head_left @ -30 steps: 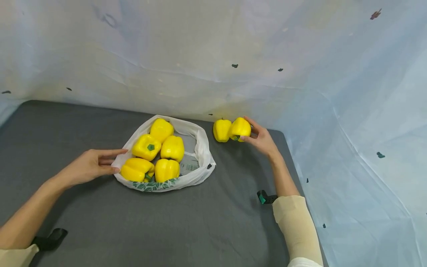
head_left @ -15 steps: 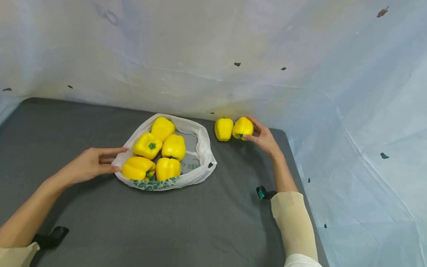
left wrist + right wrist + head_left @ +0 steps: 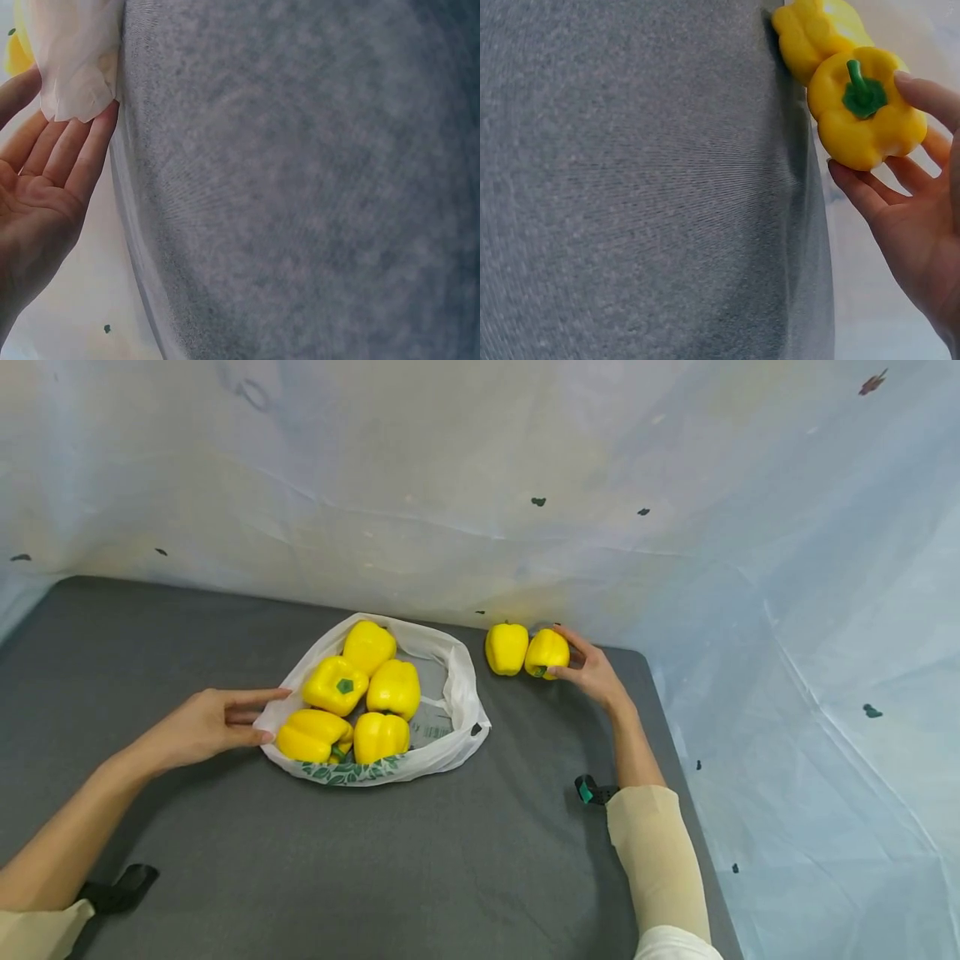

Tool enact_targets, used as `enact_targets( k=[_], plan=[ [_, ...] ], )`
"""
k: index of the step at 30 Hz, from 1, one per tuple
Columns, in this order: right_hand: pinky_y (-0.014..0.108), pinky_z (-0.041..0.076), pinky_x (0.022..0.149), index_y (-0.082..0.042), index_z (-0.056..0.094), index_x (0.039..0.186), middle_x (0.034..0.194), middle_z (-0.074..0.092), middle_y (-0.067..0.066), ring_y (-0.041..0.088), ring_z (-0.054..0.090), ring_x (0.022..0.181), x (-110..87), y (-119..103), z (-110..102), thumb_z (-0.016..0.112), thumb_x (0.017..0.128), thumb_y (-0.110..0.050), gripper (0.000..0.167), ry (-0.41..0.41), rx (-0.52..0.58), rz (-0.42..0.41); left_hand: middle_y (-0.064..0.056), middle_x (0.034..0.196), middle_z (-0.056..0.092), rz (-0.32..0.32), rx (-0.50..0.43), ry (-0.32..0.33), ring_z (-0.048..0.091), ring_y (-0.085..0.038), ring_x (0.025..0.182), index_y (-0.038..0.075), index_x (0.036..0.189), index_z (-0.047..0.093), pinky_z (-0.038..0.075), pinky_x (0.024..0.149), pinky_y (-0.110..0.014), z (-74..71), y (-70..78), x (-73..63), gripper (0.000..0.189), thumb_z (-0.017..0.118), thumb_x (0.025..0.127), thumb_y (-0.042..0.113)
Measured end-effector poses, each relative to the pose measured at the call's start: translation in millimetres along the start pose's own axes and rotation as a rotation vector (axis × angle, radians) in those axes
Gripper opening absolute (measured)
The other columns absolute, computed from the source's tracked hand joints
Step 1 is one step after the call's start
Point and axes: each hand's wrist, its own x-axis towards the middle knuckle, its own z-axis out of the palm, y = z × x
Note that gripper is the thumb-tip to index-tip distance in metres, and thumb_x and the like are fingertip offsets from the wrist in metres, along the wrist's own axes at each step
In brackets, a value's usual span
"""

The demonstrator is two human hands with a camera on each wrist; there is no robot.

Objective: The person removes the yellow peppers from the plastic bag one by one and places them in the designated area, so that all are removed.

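Note:
At the back of the grey table, my right hand (image 3: 592,675) holds a yellow bell pepper (image 3: 547,652) between thumb and fingers. Its green stem (image 3: 862,94) points toward the right wrist camera. Close beside it on the left stands a second yellow bell pepper (image 3: 506,649). A white plastic bag (image 3: 463,697) with a rolled-down rim lies left of them, with several yellow bell peppers (image 3: 394,688) inside. My left hand (image 3: 197,731) touches the bag's left side; in the left wrist view its fingers (image 3: 94,154) are nearly straight against the white plastic (image 3: 79,67).
The grey cloth-covered table (image 3: 450,860) extends in front of the bag. A pale plastic sheet (image 3: 420,468) hangs behind the table and along its right side. Black wrist mounts (image 3: 120,891) are on both forearms.
My right hand has lowered its bell pepper slightly and moved it a little away from the neighbouring pepper. The left hand stays at the bag. The head view has shifted slightly.

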Motion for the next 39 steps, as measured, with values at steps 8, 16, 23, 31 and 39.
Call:
enact_targets(
  k=[8,16,23,31,39],
  plan=[
    [0.055,0.045,0.1,-0.004,0.031,0.155,0.161,0.027,0.016,0.045,0.044,0.134,5.5,9.5,4.4,0.07,0.091,-0.005,0.075,-0.023,0.019,0.016,-0.033,0.144,0.045,-0.022,0.021,-0.001,0.059,-0.045,0.118,0.008,0.147,0.049,0.056,0.075,-0.026,0.1,0.3,1.5,0.067,0.076,0.089,0.028],
    [0.053,0.045,0.101,-0.004,0.032,0.155,0.16,0.028,0.015,0.043,0.039,0.138,11.9,16.4,7.5,0.069,0.092,-0.005,0.073,-0.044,0.056,0.002,-0.033,0.143,0.045,-0.015,0.012,0.0,0.059,-0.045,0.118,0.008,0.146,0.05,0.054,0.072,-0.024,-0.3,1.7,1.0,0.066,0.076,0.089,0.028],
    [0.051,0.038,0.108,-0.005,0.027,0.156,0.161,0.028,0.013,0.037,0.036,0.142,16.3,25.4,9.0,0.066,0.094,-0.005,0.074,-0.06,0.148,0.002,-0.033,0.144,0.045,-0.009,0.007,0.002,0.059,-0.045,0.118,0.007,0.146,0.05,0.054,0.071,-0.024,-0.2,2.1,0.8,0.066,0.077,0.089,0.025],
    [0.049,0.021,0.118,-0.011,0.021,0.159,0.165,0.017,0.006,0.028,0.022,0.149,13.6,37.7,10.0,0.06,0.1,-0.01,0.071,-0.058,0.299,0.046,-0.032,0.144,0.045,0.011,0.027,0.001,0.058,-0.045,0.119,0.008,0.145,0.051,0.057,0.077,-0.032,-0.3,2.1,3.4,0.066,0.076,0.089,0.031],
    [0.048,0.018,0.119,-0.011,0.019,0.159,0.166,0.014,0.004,0.026,0.017,0.151,16.4,36.9,13.3,0.059,0.1,-0.012,0.071,-0.067,0.319,0.051,-0.033,0.142,0.047,-0.008,0.021,0.007,0.059,-0.045,0.117,0.008,0.146,0.05,0.058,0.077,-0.034,-0.3,1.0,1.0,0.066,0.076,0.089,0.029]
  ],
)
